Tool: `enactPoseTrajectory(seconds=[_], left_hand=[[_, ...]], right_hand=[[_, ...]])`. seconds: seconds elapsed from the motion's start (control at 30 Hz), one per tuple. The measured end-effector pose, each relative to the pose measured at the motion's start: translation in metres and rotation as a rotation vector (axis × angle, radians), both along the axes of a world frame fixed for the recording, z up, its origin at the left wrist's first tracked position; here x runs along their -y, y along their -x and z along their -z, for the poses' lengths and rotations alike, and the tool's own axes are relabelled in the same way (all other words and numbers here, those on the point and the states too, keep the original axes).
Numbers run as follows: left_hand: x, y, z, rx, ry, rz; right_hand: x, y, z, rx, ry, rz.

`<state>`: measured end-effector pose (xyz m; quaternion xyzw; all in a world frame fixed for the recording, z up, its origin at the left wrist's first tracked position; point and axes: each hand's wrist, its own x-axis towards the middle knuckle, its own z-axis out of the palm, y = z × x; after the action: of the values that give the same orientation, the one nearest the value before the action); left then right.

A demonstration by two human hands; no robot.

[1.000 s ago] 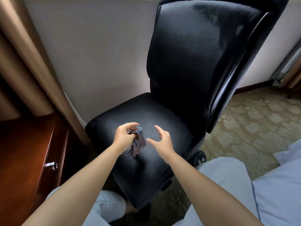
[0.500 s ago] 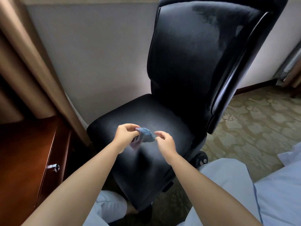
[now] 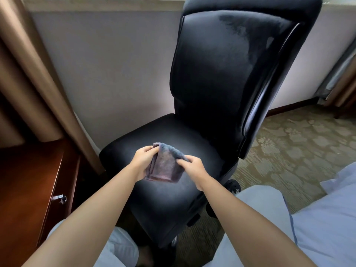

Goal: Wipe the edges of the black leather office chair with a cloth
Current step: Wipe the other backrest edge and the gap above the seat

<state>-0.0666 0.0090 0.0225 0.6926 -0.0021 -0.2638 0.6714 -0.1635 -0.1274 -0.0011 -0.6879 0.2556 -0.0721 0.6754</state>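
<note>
Centrally, the black leather office chair [image 3: 221, 78]: tall glossy backrest with a rounded piped edge, its top cut off by the frame; broad padded seat facing near. Pale wall [image 3: 115, 64] behind it. Patterned carpet [image 3: 289, 151] to the right. Tan curtain [image 3: 28, 64] hangs far left. Reddish wooden desk [image 3: 28, 180] near left, with a small metal drawer pull. One chair castor [image 3: 234, 186] shows under the seat's right side; the rest of the base is hidden. Cloth [image 3: 165, 166]: grey-blue, nappy, folded, held just over the seat's middle, possibly not touching it. Left hand [image 3: 143, 160] grips its left edge; right hand [image 3: 192, 166] pinches its right upper corner. Hands apart, cloth between them.
</note>
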Motion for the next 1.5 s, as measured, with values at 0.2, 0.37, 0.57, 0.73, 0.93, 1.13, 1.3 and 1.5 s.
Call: enactPoseTrajectory(seconds=[0.2,0.37,0.57,0.73,0.93,1.13,1.3,1.5], left_hand=[[-0.003,0.012,-0.006,-0.271,0.05,0.083],[-0.001,0.014,-0.002,-0.08,0.044,0.003],[0.004,-0.005,0.027,-0.097,-0.15,0.05],[0.009,-0.027,0.067,-0.086,-0.344,0.115],[0.025,-0.062,0.081,0.083,-0.359,0.098],[0.038,-0.104,0.104,0.333,-0.451,0.127],[0.039,-0.104,0.125,0.782,-0.781,0.463],[0.034,-0.094,0.108,0.835,-0.956,0.677]], right_hand=[[-0.008,0.002,-0.018,0.062,-0.148,0.117],[-0.003,0.004,-0.026,0.131,-0.042,0.177],[0.001,-0.008,-0.002,-0.136,-0.151,0.065],[0.01,-0.03,0.035,-0.361,0.087,0.177],[0.026,-0.085,0.061,-0.209,0.213,0.166],[0.045,-0.125,0.081,-0.249,0.591,-0.084],[0.049,-0.119,0.101,-0.526,1.014,-0.291],[0.049,-0.108,0.081,-0.559,0.96,-0.339]])
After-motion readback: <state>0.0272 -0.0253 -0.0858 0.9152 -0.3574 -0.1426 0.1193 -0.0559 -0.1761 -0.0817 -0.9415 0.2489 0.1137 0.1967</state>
